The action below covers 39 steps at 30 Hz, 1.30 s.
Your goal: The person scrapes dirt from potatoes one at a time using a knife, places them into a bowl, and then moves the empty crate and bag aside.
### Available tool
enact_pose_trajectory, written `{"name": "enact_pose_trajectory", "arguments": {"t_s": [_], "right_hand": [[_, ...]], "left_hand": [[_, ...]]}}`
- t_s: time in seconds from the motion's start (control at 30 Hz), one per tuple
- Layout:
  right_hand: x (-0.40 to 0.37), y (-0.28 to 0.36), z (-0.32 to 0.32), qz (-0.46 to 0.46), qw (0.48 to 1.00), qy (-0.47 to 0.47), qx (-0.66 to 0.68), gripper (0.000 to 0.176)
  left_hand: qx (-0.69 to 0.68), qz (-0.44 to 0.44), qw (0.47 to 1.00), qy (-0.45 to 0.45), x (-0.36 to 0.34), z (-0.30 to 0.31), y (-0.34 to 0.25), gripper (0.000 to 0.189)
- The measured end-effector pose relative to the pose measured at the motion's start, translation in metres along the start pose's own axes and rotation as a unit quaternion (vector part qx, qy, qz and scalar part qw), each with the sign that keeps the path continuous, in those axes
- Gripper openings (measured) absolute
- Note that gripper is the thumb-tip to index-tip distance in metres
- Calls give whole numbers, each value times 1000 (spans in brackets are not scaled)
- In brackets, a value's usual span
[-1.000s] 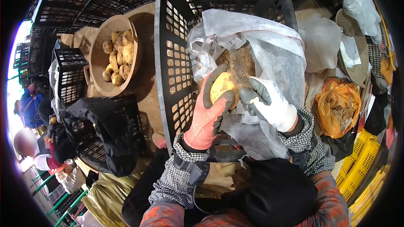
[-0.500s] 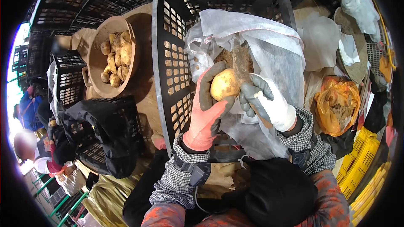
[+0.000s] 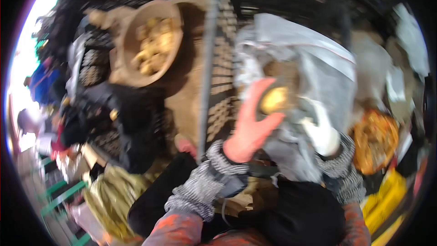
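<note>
My left hand [image 3: 254, 125], in a pink glove with grey palm coating, is closed around a yellow potato [image 3: 274, 100]. To its right, my right hand [image 3: 323, 130] wears a white glove with grey fingers and is curled near the potato. Half a second ago it gripped a dirt-coated, flat-bladed tool with a brown handle; motion blur now hides most of that tool. Both hands are over a translucent white plastic sheet [image 3: 330, 86] lining a black crate [image 3: 219, 70]. Brown soil shows in the sheet's opening behind the potato.
A brown tub [image 3: 177, 41] with several potatoes stands at the left. Black plastic [image 3: 136, 123] drapes over another crate below it. At the right are an orange plastic bag [image 3: 375, 143] and yellow crates [image 3: 387, 191]. Another person [image 3: 43, 125] is at the far left.
The whole view has shifted, with surroundings moving right in the picture, and is now blurred. The potato stays in my left hand; my right hand appears slightly farther from it.
</note>
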State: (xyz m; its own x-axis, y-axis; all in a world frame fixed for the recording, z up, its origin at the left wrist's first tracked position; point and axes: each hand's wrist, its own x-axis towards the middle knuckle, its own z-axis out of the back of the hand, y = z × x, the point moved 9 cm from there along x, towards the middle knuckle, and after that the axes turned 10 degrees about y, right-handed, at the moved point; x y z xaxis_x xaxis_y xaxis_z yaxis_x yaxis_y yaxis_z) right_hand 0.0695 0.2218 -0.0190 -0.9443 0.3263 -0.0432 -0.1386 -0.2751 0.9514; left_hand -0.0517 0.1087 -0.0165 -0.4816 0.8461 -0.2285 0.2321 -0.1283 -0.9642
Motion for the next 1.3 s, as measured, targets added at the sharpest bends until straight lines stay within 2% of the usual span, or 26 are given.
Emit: {"name": "enact_pose_trajectory", "arguments": {"t_s": [0.03,0.07,0.1,0.17,0.2,0.23,0.27,0.33,0.37,0.43,0.47,0.5,0.53,0.57,0.6,0.63,0.7,0.77,0.8,0.83,0.87,0.97,1.03,1.1,1.17,1.3], "right_hand": [[-13,-28,-4,-86,985,-28,148,38],[-13,-42,-5,-140,921,-51,359,34],[-11,-46,-13,-210,810,-67,543,32],[20,-13,5,-117,899,-66,416,30],[28,-9,0,-111,900,-54,418,30],[26,-13,4,-126,886,-108,432,30],[20,-17,8,-142,869,-165,444,30],[19,-23,9,-151,862,-135,464,30],[20,-25,6,-158,854,-104,484,29],[22,-21,6,-144,852,-102,493,30],[22,-18,8,-131,864,-104,476,30],[20,-17,12,-119,875,-111,456,29],[16,-21,9,-114,825,-112,542,30],[7,-18,4,-162,762,-180,601,31],[7,-14,6,-147,746,-198,619,32],[6,-17,9,-131,732,-216,633,32],[19,-1,37,29,886,-171,430,32],[17,-7,42,11,864,-214,456,32],[17,-8,43,1,861,-223,457,32],[15,-10,44,-9,857,-232,460,32],[15,-14,41,-3,839,-221,497,31],[17,-15,41,-7,839,-220,497,32],[16,-18,42,-15,840,-222,496,33],[17,-22,40,-28,838,-222,497,34],[18,-23,40,-26,834,-222,505,36],[20,-24,37,-30,831,-213,512,37]], "left_hand": [[17,-52,997,49,1,1,2,60],[-165,7,986,18,4,-2,0,57],[-230,-25,972,26,4,-2,2,54],[-378,-44,925,-3,-8,12,12,54],[-378,-9,923,-70,-18,25,2,57],[-525,-11,835,-166,-33,46,22,58],[-537,-112,829,-110,-46,70,-20,56],[-400,-228,867,-188,-90,149,-63,57],[-419,-310,831,-194,-115,183,-73,52],[-378,-353,758,-397,-173,253,-71,53],[-27,-278,804,-525,-211,283,-75,51],[328,-165,735,-570,-225,294,-86,48],[-66,-294,825,-479,-228,320,-66,46],[-459,-351,759,-301,-204,312,-42,44],[-315,-298,808,-399,-202,300,-40,43],[-322,-288,817,-383,-170,267,-50,41],[103,-147,930,-321,-88,161,-82,29],[16,-79,997,13,-9,75,-70,27],[129,0,985,114,19,33,-56,27],[244,-11,940,239,45,-11,-40,30],[358,-24,895,266,71,-30,-8,30],[552,-3,791,263,146,-42,74,29],[675,134,684,243,196,-16,88,29],[673,-25,736,70,231,17,70,28],[624,-81,777,25,241,29,35,27],[580,-69,811,24,246,23,82,29]]}}
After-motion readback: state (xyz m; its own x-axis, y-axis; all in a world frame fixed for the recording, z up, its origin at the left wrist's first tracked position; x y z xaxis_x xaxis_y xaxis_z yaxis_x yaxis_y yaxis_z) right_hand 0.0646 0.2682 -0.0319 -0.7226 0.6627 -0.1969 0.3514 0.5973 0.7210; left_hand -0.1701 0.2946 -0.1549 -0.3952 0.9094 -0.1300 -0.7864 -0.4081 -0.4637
